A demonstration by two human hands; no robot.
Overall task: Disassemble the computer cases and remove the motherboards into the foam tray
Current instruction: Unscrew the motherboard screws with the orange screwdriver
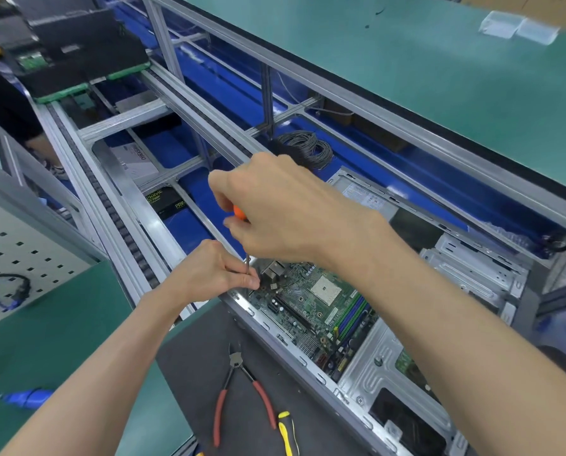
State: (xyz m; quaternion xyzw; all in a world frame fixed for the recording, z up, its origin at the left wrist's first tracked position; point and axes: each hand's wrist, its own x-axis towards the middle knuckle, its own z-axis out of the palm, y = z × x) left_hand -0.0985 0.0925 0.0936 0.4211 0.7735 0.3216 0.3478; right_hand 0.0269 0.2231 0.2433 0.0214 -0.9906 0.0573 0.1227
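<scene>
The right hand (pixel 275 209) grips the orange screwdriver (pixel 240 212) upright. The left hand (pixel 214 273) pinches its shaft at the motherboard (pixel 311 304) corner, inside the open case (pixel 406 353) on the dark mat (pixel 193 366) beside pliers (pixel 242 386).

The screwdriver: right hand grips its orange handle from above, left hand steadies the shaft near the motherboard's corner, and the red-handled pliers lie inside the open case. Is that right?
Not quite. The head view shows the red-handled pliers lying on the dark mat outside the case, not inside it. The rest holds: the right hand grips the screwdriver by its orange handle, and the left hand pinches the shaft near the motherboard corner.
</scene>
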